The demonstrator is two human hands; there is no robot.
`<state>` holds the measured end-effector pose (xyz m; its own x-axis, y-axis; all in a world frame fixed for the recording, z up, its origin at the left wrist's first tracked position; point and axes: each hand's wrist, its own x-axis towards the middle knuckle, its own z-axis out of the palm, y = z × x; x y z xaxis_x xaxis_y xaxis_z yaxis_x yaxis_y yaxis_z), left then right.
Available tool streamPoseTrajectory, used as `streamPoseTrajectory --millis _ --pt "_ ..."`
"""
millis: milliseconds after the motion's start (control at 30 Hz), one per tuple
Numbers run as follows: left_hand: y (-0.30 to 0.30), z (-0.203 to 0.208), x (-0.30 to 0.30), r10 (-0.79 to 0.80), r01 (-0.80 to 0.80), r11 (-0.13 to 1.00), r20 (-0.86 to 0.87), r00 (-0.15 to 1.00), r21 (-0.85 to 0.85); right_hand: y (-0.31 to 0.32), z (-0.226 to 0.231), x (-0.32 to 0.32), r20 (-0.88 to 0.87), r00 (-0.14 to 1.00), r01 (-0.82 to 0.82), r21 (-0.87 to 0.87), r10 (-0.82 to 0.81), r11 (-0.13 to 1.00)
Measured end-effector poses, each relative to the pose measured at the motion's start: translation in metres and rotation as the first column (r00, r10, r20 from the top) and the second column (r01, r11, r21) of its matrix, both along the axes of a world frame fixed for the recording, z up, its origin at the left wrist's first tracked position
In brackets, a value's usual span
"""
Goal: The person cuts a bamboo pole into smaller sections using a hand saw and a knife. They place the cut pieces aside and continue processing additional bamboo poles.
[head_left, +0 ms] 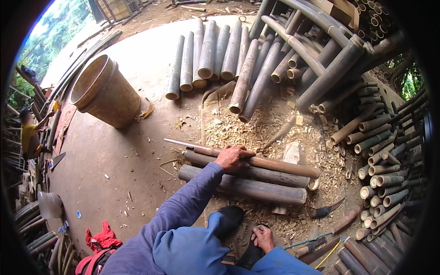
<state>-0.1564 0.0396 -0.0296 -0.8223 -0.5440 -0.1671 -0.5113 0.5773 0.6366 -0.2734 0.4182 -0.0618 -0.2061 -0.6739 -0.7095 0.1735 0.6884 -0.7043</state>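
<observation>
left hand (234, 159) curls over a brown bamboo pole (279, 166) just beyond two dark tubes (243, 185), mid-view; right hand (262, 238), fingers bent, sits by a black boot (250, 254), grip unclear. pale shavings (224, 132) spread beyond; a bucket (112, 98) stands left.

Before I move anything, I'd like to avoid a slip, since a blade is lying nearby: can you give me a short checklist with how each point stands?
1. Left hand on the brown bamboo pole: ok, it lies over the top.
2. Left-hand grip firm: cannot tell, the pole's underside is hidden.
3. Right hand on the pole: not ok, it is down by the black boot.
4. Knife clear of both hands: ok, it lies on the ground to their right.
5. Ground free of bamboo shavings: not ok, they are scattered around the pole.
6. Bucket clear of the pole: ok, it stands apart, toward the upper left.
</observation>
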Motion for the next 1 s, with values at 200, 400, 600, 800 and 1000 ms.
streamPoseTrajectory --millis 200,400,600,800,1000 --pt "-0.006 -0.017 -0.001 -0.005 0.003 0.996 -0.015 1.000 -0.085 -0.004 0.003 0.001 0.018 0.999 0.035 0.035 -0.036 0.999" --pt "-0.030 0.012 -0.018 -0.033 -0.046 0.948 -0.241 0.970 -0.316 -0.006 0.004 0.002 -0.030 0.999 0.032 0.028 -0.031 0.999" --pt "0.022 0.062 -0.004 -0.141 0.079 0.961 -0.223 0.964 -0.265 0.003 -0.007 -0.003 -0.025 0.997 0.070 0.024 -0.070 0.997" --pt "0.065 0.032 0.053 -0.069 0.056 0.981 -0.062 0.996 -0.187 -0.005 0.000 -0.004 -0.003 0.998 0.060 0.017 -0.060 0.998" --pt "0.070 0.001 0.057 -0.049 0.034 0.986 -0.087 0.995 -0.165 0.000 -0.009 0.001 0.017 0.997 0.076 0.028 -0.077 0.997"
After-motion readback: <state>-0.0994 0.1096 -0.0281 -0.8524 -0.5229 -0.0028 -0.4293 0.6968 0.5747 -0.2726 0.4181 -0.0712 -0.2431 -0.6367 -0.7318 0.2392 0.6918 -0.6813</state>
